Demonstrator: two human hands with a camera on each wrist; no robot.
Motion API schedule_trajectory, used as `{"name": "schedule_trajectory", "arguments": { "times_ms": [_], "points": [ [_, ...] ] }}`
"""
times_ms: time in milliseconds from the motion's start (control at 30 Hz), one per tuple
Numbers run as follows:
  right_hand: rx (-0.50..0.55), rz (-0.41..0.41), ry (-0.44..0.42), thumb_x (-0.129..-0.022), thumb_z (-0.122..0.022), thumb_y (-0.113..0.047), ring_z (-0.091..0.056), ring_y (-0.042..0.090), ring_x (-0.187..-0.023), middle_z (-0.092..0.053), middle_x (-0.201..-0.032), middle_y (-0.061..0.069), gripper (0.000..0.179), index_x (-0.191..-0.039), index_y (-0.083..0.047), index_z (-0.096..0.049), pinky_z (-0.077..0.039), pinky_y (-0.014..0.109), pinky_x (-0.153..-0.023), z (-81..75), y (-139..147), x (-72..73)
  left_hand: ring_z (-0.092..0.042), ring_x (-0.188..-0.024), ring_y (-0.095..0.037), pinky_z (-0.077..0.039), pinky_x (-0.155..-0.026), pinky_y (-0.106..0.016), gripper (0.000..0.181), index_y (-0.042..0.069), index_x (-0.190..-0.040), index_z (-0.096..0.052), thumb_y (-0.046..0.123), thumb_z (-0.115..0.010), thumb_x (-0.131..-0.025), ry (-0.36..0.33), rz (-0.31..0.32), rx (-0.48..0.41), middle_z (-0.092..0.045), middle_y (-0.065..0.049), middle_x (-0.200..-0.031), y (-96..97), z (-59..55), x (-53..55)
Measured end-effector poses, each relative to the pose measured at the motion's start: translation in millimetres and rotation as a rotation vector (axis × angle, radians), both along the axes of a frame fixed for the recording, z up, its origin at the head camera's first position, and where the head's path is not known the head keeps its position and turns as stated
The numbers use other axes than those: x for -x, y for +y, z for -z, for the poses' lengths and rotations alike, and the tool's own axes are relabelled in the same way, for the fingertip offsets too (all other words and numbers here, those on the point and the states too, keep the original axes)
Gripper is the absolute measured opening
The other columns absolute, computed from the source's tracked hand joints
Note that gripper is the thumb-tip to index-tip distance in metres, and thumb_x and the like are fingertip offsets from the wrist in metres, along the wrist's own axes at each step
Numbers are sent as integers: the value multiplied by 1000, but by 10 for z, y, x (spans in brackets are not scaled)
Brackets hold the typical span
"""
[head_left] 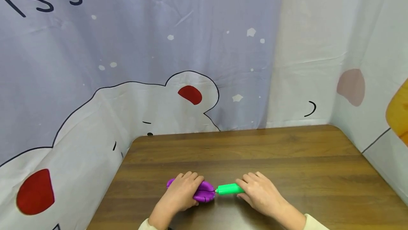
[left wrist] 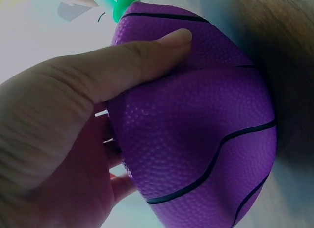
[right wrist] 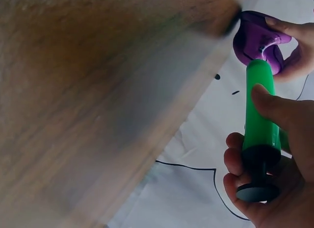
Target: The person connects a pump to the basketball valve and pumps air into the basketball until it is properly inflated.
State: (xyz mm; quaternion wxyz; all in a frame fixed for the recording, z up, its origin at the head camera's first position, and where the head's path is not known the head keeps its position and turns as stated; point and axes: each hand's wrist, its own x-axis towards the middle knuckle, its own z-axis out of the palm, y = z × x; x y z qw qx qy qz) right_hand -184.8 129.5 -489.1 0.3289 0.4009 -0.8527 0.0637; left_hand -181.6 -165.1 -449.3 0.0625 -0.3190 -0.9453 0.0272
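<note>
A limp, dented purple ball (head_left: 205, 191) with black lines is gripped by my left hand (head_left: 185, 191); in the left wrist view the thumb presses on the pebbled purple skin (left wrist: 196, 105). My right hand (head_left: 259, 192) holds a green hand pump (head_left: 228, 189) around its barrel. In the right wrist view the pump's black handle (right wrist: 257, 192) sits close to its black end cap, near my palm. The pump's tip meets the ball at its right end; how deep the needle sits cannot be seen.
Both hands are over a brown wooden table (head_left: 255, 152). A printed curtain (head_left: 143, 45) with bear drawings hangs behind it and along its sides.
</note>
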Motion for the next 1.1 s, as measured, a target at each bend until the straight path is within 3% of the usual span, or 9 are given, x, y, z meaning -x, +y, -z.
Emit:
{"name": "schedule_trajectory", "arguments": {
  "times_ms": [233, 467, 667, 900, 1100],
  "points": [
    [-8, 8, -33, -71, -88, -38, -59, 14, -74, -62, -84, -6, 43, -103, -14, -72, -44, 26, -64, 37, 8, 9, -55, -119, -21, -48, -102, -48, 91, 15, -144, -53, 35, -92, -64, -94, -27, -41, -61, 1, -129, -20, 52, 58],
    [-3, 14, -56, -71, -88, -38, -61, 14, -77, -64, -87, -5, 44, -105, -13, -74, -44, 25, -63, 61, 24, 46, -49, -130, -24, -36, -114, -55, 104, 19, -150, -45, 46, -92, -62, -140, -42, -70, -54, -1, -138, -10, 136, 111],
    [13, 11, -56, -70, -89, -38, -61, 13, -79, -64, -88, -6, 44, -104, -14, -74, -45, 26, -65, 57, 31, 64, -44, -137, -28, -32, -116, -61, 105, 19, -152, -44, 62, -85, -66, -70, -15, -98, -49, -7, -148, 159, 118, 61],
    [35, 2, -82, -68, -91, -35, -61, 12, -78, -65, -89, -5, 46, -104, -12, -73, -47, 25, -65, 42, 7, 49, -48, -135, -26, -40, -114, -54, 89, 18, -148, -49, 63, -78, -76, 82, 53, -97, -52, -6, -145, 502, 119, -21],
    [40, 10, -139, -67, -93, -32, -61, 11, -80, -63, -92, -5, 51, -106, -11, -67, -50, 26, -67, 3, -23, 19, -52, -132, -25, -45, -110, -45, 82, 17, -145, -53, 59, -77, -79, 112, 16, -87, -55, -5, -143, 688, 216, -57]
  ]
}}
